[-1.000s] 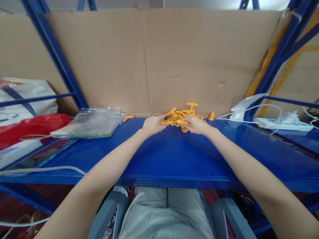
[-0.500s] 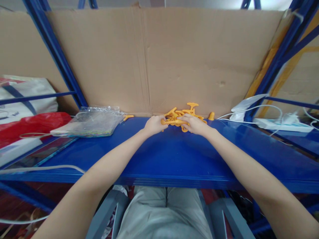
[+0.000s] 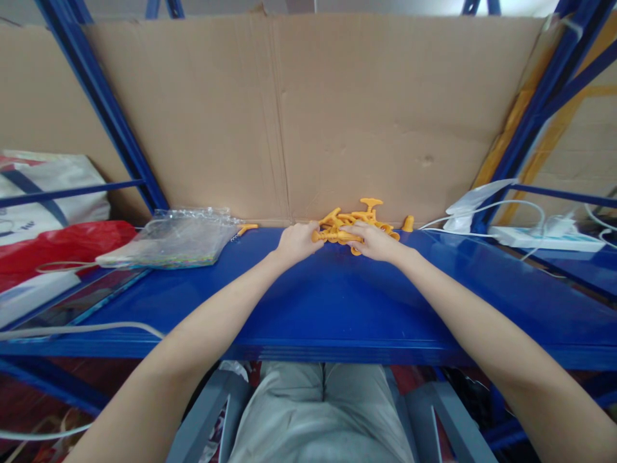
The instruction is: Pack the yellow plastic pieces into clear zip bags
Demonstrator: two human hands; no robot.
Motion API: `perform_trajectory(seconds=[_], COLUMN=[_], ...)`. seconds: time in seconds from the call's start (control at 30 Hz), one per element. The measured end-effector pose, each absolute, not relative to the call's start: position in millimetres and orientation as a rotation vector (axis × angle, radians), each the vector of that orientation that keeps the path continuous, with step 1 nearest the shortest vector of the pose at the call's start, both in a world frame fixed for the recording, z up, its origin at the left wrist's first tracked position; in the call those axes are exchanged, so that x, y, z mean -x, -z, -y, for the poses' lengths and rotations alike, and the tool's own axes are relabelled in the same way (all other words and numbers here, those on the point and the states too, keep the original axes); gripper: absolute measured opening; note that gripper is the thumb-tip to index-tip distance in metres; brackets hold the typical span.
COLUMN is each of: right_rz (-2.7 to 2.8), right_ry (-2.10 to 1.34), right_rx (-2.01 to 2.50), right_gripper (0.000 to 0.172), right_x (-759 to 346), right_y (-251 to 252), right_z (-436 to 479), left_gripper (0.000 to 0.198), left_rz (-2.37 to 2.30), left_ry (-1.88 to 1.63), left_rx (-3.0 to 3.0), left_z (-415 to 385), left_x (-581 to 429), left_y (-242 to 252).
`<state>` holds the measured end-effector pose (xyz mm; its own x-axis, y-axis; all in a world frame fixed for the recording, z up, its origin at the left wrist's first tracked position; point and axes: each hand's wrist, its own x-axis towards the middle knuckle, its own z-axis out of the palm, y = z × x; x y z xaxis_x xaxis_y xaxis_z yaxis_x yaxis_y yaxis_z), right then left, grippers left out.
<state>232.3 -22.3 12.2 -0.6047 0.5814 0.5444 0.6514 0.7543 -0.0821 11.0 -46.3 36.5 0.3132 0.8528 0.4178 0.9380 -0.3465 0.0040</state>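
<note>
While one yellow piece (image 3: 332,237) is grasped by the left hand (image 3: 297,242) and the right hand (image 3: 376,240) at the counter's (image 3: 328,299) twelve o'clock, a heap of similar pieces (image 3: 362,216) is left behind it; whether any is finished cannot be told.

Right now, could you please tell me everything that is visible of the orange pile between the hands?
The orange pile is a tangle of smooth pieces, apparently plastic, some slender, some with rounded ends. A T-shaped end sticks up at the back. It lies at the rear of the blue shelf, before the cardboard. The left hand touches its left end; the right hand covers part of its front.
</note>
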Motion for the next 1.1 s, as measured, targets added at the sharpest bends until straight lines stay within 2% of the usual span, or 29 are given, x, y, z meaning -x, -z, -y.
perform_trajectory(seconds=[0.13, 0.3, 0.5, 0.63, 0.8, 1.03, 1.1], right_rz=[2.409, 2.327, 2.080, 2.018, 1.909, 1.793, 1.829], right_ry=[0.152, -0.003, -0.551, -0.837, -0.993, -1.125, -1.164], right_rx=[0.959, 0.990, 0.981, 0.997, 1.073, 1.129, 1.083], right_gripper=[0.043, 0.056, 0.039, 0.034, 0.044, 0.027, 0.029], right_x=[-233, -239, -247, -249, -243, -236, -240], right_y=[-12, -16, -21, -24, -23, -23, -25], right_z=[20, 17, 17, 21, 25, 30, 32], left_gripper=[0.037, 0.034, 0.036, 0.035, 0.033, 0.031, 0.030], left_rz=[1.628, 1.621, 1.589, 1.561, 1.540, 1.567, 1.579], left_ry=[0.468, 0.483, 0.541, 0.550, 0.551, 0.560, 0.566], left_rx=[2.337, 2.351, 2.329, 2.314, 2.301, 2.336, 2.330], left_z=[45, 41, 35, 35, 35, 31, 31], left_x=[-11, -9, -5, -5, -4, -2, -2], left_y=[-36, -35, -33, -33, -34, -32, -32])
